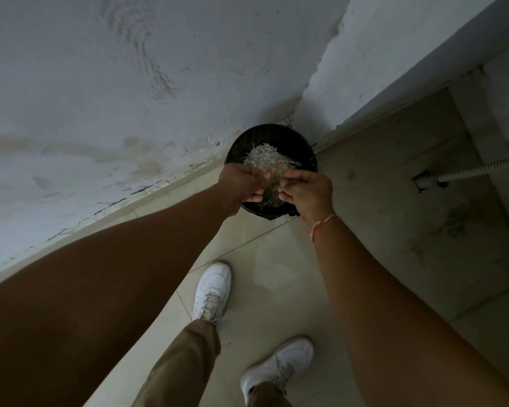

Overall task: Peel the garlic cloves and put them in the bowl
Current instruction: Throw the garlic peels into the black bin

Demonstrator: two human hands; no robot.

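Two white shoes (213, 290) on tiled floor (394, 230). Above them, left hand (241, 183) and right hand (306, 190), fingers curled, hold a clump of pale, papery garlic skins (269, 189) between them. Beyond, black round bin (300, 145) in the wall corner holds a heap of skins (265, 158). Clump's axis unclear.

left hand (241, 183), right hand (304, 190) cupped together

No text, label, brand or number can be read anywhere in this view.
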